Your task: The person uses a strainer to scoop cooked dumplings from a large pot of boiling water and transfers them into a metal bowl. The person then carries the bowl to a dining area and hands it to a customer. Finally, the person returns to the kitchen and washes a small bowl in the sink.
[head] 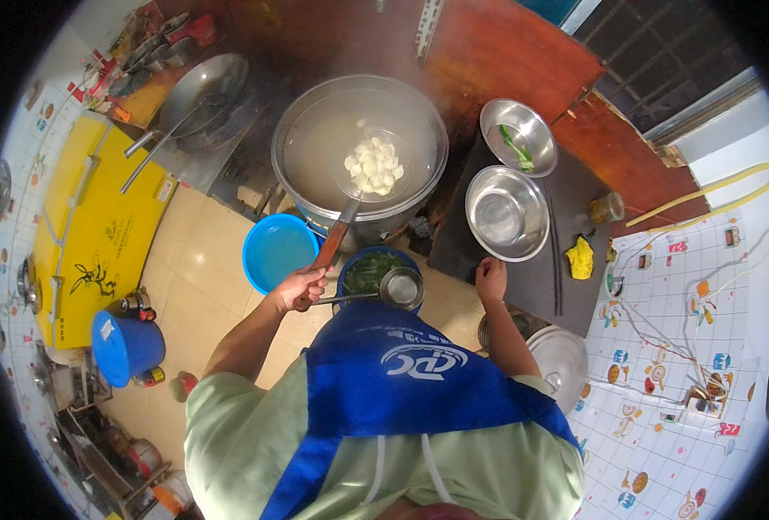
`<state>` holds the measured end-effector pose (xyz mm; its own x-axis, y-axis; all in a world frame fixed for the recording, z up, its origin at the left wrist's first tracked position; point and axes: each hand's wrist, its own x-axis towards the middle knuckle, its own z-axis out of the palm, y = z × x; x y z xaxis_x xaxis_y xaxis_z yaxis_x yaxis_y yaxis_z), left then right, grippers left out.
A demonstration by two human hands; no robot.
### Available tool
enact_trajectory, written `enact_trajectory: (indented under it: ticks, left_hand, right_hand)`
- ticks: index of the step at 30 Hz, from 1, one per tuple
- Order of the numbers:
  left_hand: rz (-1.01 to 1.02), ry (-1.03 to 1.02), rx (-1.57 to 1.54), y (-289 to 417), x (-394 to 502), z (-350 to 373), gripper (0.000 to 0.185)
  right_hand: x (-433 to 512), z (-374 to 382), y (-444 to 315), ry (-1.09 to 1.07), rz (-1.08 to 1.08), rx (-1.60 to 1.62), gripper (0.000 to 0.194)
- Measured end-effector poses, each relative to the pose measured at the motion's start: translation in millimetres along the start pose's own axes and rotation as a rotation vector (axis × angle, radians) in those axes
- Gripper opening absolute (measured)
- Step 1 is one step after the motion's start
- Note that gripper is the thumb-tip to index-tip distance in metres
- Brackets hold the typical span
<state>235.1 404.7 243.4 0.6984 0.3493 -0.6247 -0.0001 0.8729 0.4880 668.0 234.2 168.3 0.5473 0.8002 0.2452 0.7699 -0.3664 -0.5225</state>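
A strainer's wooden handle [333, 247] is gripped in my left hand [301, 288]. Its round head, over the large steaming metal pot [280, 156], carries a heap of pale dumplings [374, 166]. A small metal ladle [402, 288] has its handle end at the same hand; whether I grip it too is unclear. It lies above a blue bucket of leafy greens [366, 272]. My right hand [491, 281] rests at the dark table's edge, close to the rim of a steel bowl [508, 213]; its fingers are curled and partly hidden. Behind that bowl, another steel bowl [519, 138] holds green stalks.
A blue basin [280, 253] of liquid stands left of the pot. Farther left are a wok [205, 91] and a yellow chest [108, 227]. Dark chopsticks [555, 253], a yellow cloth [579, 258] and a jar [606, 208] lie or stand on the right table.
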Motion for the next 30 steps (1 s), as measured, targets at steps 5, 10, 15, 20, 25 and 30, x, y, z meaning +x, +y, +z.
enact_trajectory:
  ticks: [5,10,15,20,25,30]
  left_hand:
    - [-0.014,0.0,0.009,1,1,-4,0.028]
    - [-0.024,-0.02,-0.01,3,0,-5,0.029]
    - [-0.028,-0.021,-0.005,5,-2,-4,0.03]
    - [0.01,0.012,0.053,1,-2,-3,0.032]
    - [0.022,0.013,0.104,-6,0,-2,0.029]
    - [0.032,0.013,0.171,0,-10,10,0.025]
  right_hand:
    - [0,0,2,0.016,0.02,0.052,0.011]
    - [3,-1,1,-0.037,0.057,0.059,0.01]
    - [5,-1,2,-0.052,0.081,0.027,0.009]
    - [4,2,4,-0.025,0.047,0.013,0.01]
    - [2,0,3,0.003,0.025,0.028,0.01]
    - [1,1,3,0.047,-0.011,0.046,0.009]
